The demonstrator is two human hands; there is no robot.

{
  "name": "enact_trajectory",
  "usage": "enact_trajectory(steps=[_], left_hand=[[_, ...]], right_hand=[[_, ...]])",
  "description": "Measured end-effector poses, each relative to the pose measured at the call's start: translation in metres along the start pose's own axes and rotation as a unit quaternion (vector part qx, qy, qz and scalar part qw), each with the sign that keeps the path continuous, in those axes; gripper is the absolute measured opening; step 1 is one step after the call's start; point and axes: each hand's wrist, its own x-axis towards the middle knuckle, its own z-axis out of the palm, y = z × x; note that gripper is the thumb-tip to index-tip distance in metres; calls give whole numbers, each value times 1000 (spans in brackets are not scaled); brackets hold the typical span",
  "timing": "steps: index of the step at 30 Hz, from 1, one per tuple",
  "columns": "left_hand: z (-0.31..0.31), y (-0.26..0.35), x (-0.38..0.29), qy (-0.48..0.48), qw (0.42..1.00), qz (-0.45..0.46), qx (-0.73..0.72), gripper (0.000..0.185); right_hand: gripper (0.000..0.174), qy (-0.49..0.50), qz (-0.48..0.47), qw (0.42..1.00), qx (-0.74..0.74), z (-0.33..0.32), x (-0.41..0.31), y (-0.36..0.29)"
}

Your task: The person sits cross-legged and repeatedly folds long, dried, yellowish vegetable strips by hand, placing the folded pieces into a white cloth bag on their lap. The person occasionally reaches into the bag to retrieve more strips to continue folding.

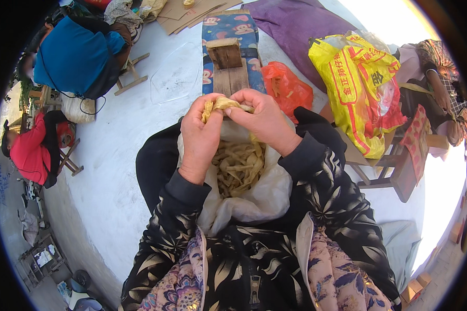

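My left hand (203, 132) and my right hand (258, 116) meet over an open white sack (274, 198) between my knees. Both pinch a pale yellow twisted strip (226, 103) of what looks like plant husk or leaf. A short knotted bundle of it stands up from my left thumb and fingers. From under my right hand a strip hangs toward the sack. Inside the sack lies a heap of similar knotted, tan strips (239, 165). Just beyond my hands is a wooden block (225, 53) fixed upright on a board (231, 81).
The board rests on a cloth-covered bench (229, 25). Beside it lies a red plastic bag (288, 87) with strips. A yellow printed sack (346, 85) sits on a wooden stool (401, 173) at right. Seated people (76, 58) work at left, another person's hand (441, 97) at right. Cardboard (183, 15) lies ahead.
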Motion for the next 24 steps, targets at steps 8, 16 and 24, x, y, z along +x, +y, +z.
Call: enact_trajectory(steps=[8, 16, 24], left_hand=[[-9, 3, -6, 47, 999, -10, 21, 8], [-13, 16, -17, -44, 986, 113, 117, 9], [-41, 32, -15, -51, 970, -37, -234, 10]], right_hand=[[21, -85, 31, 993, 80, -6, -3, -13], [27, -60, 7, 997, 53, -5, -5, 1], [44, -9, 57, 996, 68, -21, 0, -11]])
